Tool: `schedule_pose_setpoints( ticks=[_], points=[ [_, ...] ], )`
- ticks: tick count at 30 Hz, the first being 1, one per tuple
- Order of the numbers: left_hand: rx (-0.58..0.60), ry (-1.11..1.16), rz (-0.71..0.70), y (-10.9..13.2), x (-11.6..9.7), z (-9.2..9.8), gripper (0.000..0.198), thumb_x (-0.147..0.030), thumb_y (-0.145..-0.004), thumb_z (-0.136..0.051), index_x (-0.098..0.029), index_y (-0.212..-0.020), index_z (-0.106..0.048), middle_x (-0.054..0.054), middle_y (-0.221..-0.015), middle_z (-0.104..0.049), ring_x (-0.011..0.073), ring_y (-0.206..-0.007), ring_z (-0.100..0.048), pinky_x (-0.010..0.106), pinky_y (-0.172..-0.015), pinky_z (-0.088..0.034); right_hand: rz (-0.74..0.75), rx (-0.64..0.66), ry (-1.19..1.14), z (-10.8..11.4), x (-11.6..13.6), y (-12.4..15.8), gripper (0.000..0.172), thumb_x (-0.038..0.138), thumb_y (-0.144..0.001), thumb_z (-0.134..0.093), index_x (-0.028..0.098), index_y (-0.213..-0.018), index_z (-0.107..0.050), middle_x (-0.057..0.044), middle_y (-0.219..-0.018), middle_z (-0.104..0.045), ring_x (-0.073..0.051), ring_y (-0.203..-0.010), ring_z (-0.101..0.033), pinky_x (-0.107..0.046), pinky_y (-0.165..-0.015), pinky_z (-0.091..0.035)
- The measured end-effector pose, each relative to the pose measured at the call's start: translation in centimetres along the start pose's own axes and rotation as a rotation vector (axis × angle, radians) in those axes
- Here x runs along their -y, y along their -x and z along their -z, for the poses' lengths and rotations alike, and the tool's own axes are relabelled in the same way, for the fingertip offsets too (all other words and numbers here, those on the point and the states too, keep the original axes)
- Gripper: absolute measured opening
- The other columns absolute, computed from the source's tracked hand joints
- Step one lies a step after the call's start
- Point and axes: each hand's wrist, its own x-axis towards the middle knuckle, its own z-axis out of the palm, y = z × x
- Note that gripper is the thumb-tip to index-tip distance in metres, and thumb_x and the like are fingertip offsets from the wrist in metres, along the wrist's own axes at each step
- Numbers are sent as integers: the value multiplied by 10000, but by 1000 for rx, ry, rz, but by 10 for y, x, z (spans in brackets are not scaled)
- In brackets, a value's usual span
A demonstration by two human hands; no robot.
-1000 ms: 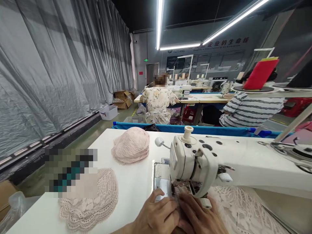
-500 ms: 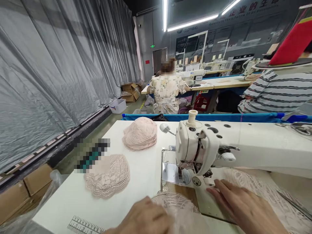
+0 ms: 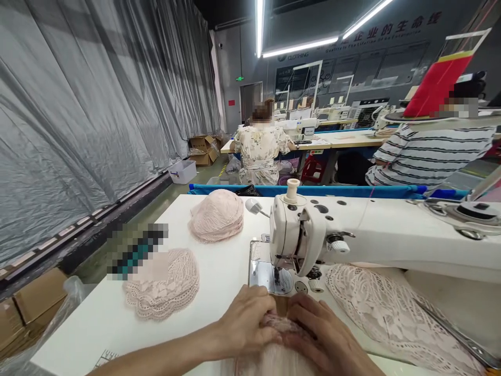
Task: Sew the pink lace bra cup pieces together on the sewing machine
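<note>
In front of the needle plate, my left hand (image 3: 252, 321) and my right hand (image 3: 319, 329) are closed on opposite sides of a pale pink lace piece (image 3: 285, 326). Its upper edge is bunched between my fingers, and the rest hangs toward me, partly hidden by my hands. Just beyond them stands a white sewing machine (image 3: 297, 230), its presser foot over the metal plate (image 3: 264, 275). More lace pieces (image 3: 376, 303) lie flat to the right, with scissors (image 3: 457, 331) resting on top.
On the white table (image 3: 223, 271), a stack of pink lace cups (image 3: 217, 216) sits at the back and scalloped lace pieces (image 3: 162, 287) at the left. Cardboard boxes (image 3: 39, 303) stand left of the table. Two people sit ahead, one in a floral top (image 3: 260, 146), another in stripes (image 3: 430, 154).
My right hand has moved left from beside the machine and now grips the lace. My left hand has moved up and forward with the lace. The view has shifted slightly right.
</note>
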Motion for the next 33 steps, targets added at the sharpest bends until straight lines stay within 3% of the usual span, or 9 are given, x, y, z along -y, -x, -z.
schedule_pose_setpoints(
  ticks=[4, 7, 10, 13, 19, 25, 27, 31, 33],
  points=[
    [-37, 82, 17, -3, 7, 3, 218, -334, -753, -679, -185, -809, -530, -76, -676, -480, 96, -637, -455, 173, -537, -323, -59, 10, -122, 6, 1, -10, 258, 319, -947, -394, 240, -862, -625, 16, -740, -671, -142, -658, -645, -206, -573, -487],
    [-45, 86, -18, -9, 8, 3, 100, -261, -788, -613, -184, -778, -550, -89, -592, -427, 77, -553, -414, 165, -472, -273, -128, -23, -114, 4, -4, -12, 348, 329, -966, -326, 215, -761, -584, 27, -609, -635, -134, -507, -598, -202, -453, -421],
    [-78, 28, -50, -14, 8, 3, 183, -192, -846, -500, -170, -667, -531, -79, -533, -398, 76, -517, -399, 173, -464, -260, -184, -70, -39, -3, -9, -11, 347, 359, -963, -335, 216, -721, -537, 8, -618, -647, -150, -527, -609, -219, -470, -401],
    [-142, -78, -61, -17, 11, 1, 193, -187, -868, -489, -177, -687, -555, -73, -542, -473, 88, -527, -448, 178, -497, -296, -215, -98, 61, -9, -12, -9, 324, 361, -960, -354, 222, -725, -529, 1, -635, -666, -163, -567, -637, -230, -498, -383],
    [-265, -366, -69, -20, 25, -13, 177, -242, -879, -516, -189, -717, -564, -29, -570, -603, 158, -527, -552, 223, -512, -312, -215, -93, 249, -12, -20, -11, 314, 314, -937, -387, 229, -685, -554, 14, -531, -635, -166, -465, -615, -235, -436, -301],
    [-403, -529, -141, -20, 27, -25, 173, -190, -909, -451, -172, -761, -540, 5, -591, -592, 184, -519, -561, 271, -523, -362, -169, -111, 378, -14, -20, -12, 363, 298, -934, -392, 233, -614, -551, 30, -464, -597, -151, -431, -609, -235, -412, -270],
    [-480, -561, -227, -20, 22, -28, 165, -141, -908, -422, -159, -802, -548, 32, -687, -602, 193, -624, -580, 301, -590, -399, -156, -129, 416, -14, -19, -13, 359, 296, -931, -393, 235, -620, -562, 36, -437, -581, -148, -408, -597, -233, -400, -263],
    [-712, -620, -619, -20, 17, -33, 237, -107, -925, -353, -115, -868, -583, 76, -855, -622, 164, -707, -556, 312, -645, -417, -127, -195, 490, -15, -20, -16, 358, 296, -937, -362, 238, -665, -588, 37, -415, -557, -141, -381, -568, -234, -391, -244],
    [-758, -615, -696, -21, 19, -36, 278, -91, -935, -318, -93, -902, -594, 90, -916, -630, 149, -721, -549, 309, -669, -422, -106, -238, 526, -12, -23, -17, 372, 300, -942, -346, 233, -665, -585, 24, -426, -555, -142, -385, -554, -240, -399, -242]
  ],
)
